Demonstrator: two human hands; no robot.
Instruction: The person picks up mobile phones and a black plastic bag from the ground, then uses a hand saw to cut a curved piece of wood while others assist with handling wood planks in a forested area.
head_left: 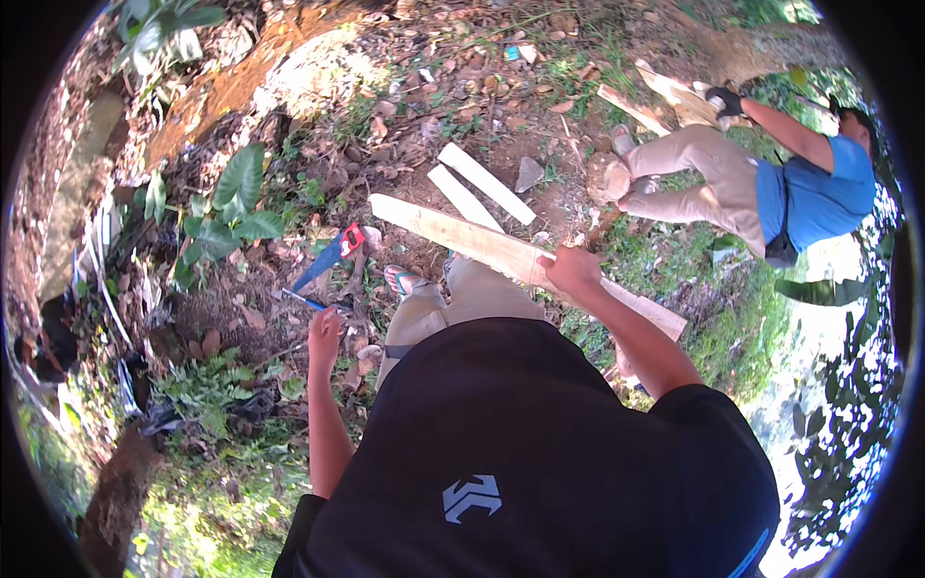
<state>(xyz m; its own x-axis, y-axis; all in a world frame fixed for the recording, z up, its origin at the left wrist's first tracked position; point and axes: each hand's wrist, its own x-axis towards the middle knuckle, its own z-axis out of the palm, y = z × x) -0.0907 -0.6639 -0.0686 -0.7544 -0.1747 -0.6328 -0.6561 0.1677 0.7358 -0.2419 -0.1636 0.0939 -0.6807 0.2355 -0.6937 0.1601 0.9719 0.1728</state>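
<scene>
My right hand (575, 271) is closed around the edge of a long, pale wooden plank (462, 231). The plank slants across in front of my legs, its far end up to the left and its near end low on the right. On the left, my left hand (326, 332) hangs low with its fingers curled. Right at those fingertips is a slim tool (304, 299) with a blue section and a silvery end; whether I grip it I cannot tell. A handsaw (328, 260) with a blue blade and red handle lies on the ground just beyond.
Two short pale boards (487, 183) lie on the ground ahead, near a grey stone (529, 174). At the right, a co-worker (809, 193) in a blue shirt and dark glove reaches to more boards (674, 91). Leafy plants (231, 197) grow at the left.
</scene>
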